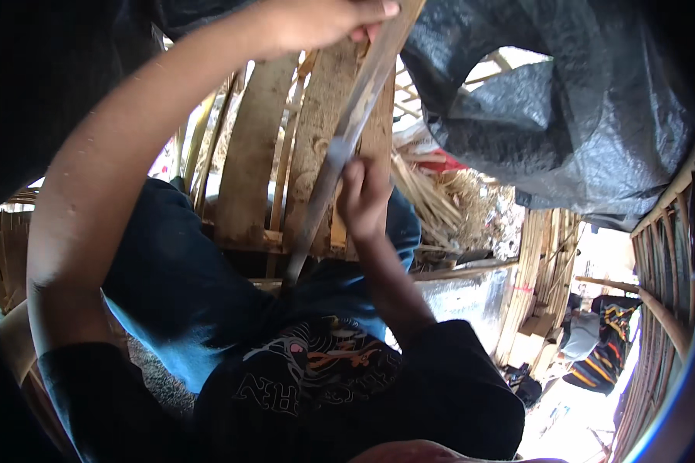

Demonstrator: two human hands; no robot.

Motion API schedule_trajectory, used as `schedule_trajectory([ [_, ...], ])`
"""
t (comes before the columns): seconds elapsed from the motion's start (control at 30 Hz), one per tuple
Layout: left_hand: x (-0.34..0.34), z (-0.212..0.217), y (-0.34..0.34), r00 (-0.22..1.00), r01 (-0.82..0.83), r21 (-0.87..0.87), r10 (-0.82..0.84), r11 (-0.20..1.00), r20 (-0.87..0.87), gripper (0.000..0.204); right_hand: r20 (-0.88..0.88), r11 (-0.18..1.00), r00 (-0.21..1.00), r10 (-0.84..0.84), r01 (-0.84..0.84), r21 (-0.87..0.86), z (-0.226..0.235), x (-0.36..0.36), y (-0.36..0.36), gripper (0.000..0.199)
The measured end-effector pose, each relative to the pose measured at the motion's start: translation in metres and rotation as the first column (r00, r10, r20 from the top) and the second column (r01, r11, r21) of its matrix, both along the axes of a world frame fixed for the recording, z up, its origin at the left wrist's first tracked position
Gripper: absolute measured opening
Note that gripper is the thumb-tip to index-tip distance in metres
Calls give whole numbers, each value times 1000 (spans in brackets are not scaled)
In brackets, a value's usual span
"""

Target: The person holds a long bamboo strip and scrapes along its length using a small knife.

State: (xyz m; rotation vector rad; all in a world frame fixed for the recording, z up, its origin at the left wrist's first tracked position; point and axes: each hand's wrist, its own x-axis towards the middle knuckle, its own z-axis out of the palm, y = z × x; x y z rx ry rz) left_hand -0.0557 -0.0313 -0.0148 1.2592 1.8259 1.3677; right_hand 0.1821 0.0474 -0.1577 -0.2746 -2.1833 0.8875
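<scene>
Above our lap, long pale bamboo strip (347, 139) runs slantwise; our left hand (316, 23) closed round its upper end, our right hand (363, 197) pinching it lower down, fingers curled shut. Behind: rough weathered wooden slats (251, 154), crinkled black plastic sheet (564, 108), dry straw pile (463, 197)

Black plastic sheet (564, 116) upper right; wooden slats (255, 154) ahead; straw pile (471, 197) beside; striped cloth (614, 324) far right.

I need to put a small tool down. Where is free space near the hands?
Little is free. The wooden slats beside the long strip show bare faces left of the right hand. The lap below is crowded; straw fills the right.
</scene>
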Motion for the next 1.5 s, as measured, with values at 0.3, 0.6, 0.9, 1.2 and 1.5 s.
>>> schedule_trajectory([
  [0.3,8,-13,10,994,-87,150,97,985,-56,48,27,994,995,-98,100,-54,5,-6,10,22],
  [0.6,31,-24,12,941,-257,328,312,909,-128,62,-76,990,988,-137,139,23,26,-32,12,23],
  [0.9,25,-26,18,984,-103,166,77,981,158,71,-84,987,996,-41,53,150,16,8,18,14],
  [1.2,19,-27,15,988,-90,97,76,991,138,74,199,956,979,32,-89,280,30,26,13,22],
  [1.5,25,-31,5,962,-148,47,133,988,237,76,174,945,985,22,-77,318,-3,38,-6,18],
])
